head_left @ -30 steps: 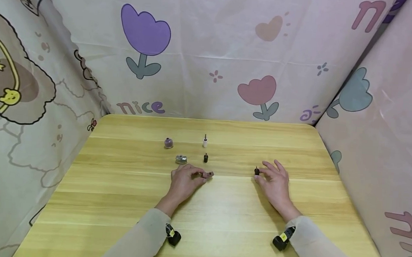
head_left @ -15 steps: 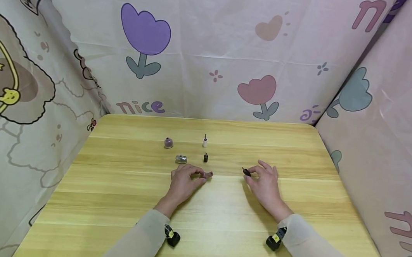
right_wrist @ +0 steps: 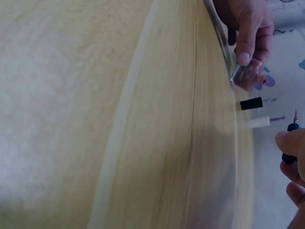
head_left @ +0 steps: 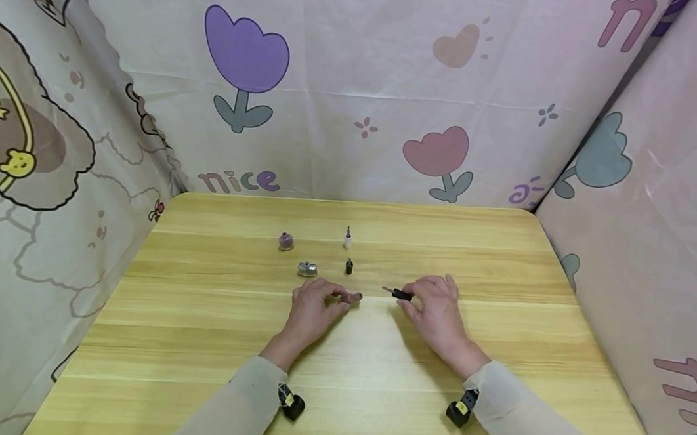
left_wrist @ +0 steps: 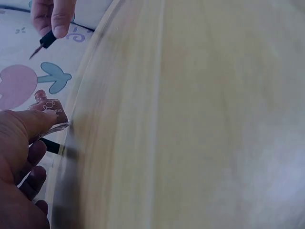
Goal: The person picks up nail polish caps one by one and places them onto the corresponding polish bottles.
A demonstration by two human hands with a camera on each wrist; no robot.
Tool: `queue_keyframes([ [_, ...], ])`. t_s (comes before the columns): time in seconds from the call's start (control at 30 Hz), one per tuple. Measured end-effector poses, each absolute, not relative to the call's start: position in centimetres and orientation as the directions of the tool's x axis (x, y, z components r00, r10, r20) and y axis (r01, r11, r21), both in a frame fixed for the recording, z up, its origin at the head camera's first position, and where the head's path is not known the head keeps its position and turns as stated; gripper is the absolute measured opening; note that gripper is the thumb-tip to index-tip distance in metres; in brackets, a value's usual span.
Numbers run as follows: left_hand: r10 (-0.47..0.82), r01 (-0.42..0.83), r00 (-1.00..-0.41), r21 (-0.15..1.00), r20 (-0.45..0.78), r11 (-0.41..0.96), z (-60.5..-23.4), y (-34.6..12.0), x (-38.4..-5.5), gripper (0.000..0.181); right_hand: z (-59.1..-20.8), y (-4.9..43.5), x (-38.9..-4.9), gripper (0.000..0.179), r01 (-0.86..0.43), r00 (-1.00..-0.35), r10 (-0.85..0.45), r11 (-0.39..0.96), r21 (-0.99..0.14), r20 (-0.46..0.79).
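My left hand (head_left: 315, 308) pinches a small brownish-pink nail polish bottle (left_wrist: 56, 110) with an uncapped neck, seen in the left wrist view between thumb and fingers. Across a gap to its right, my right hand (head_left: 440, 314) pinches a black nail polish cap (head_left: 402, 294). The cap's thin brush points left, toward the bottle. In the right wrist view the same black brush cap (right_wrist: 290, 143) sits between thumb and fingertip, its brush pointing up.
Behind my left hand stand a silvery bottle (head_left: 307, 269) and a round purple bottle (head_left: 286, 242). Another black brush cap (head_left: 348, 267) and a white brush cap (head_left: 348, 240) stand brush-up on the wooden table (head_left: 200, 341). Printed cloth (head_left: 333, 59) hangs behind and at both sides.
My right hand has moved left toward the bottle, and its cap has tipped from brush-up to nearly level, brush pointing left. The left hand has stayed almost still.
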State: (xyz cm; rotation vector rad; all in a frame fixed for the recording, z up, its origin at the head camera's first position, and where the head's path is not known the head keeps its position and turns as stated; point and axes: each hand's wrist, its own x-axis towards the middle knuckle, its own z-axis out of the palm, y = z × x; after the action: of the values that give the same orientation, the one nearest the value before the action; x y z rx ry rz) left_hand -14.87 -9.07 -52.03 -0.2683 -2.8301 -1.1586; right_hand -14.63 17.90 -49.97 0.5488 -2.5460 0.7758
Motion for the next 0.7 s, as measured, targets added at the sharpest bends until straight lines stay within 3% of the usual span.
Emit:
queue_keyframes([
  [0.2,0.228,0.302,-0.953,0.549,0.201,0.779,-51.6,-8.9,-14.8,0.013,-49.9,17.7,-14.5,0.025,-0.566,-0.757,-0.332,0.764,-0.31,0.563],
  [0.4,0.324,0.427,-0.895,0.374,0.308,0.824,-51.0,-9.0,-14.7,0.012,-49.6,17.6,-14.4,0.021,-0.591,-0.728,-0.373,0.767,-0.25,0.575],
  [0.7,0.355,0.493,-0.846,0.332,0.397,0.804,-50.0,-9.1,-14.5,0.012,-48.9,17.5,-14.4,0.018,-0.612,-0.702,-0.415,0.768,-0.192,0.579],
])
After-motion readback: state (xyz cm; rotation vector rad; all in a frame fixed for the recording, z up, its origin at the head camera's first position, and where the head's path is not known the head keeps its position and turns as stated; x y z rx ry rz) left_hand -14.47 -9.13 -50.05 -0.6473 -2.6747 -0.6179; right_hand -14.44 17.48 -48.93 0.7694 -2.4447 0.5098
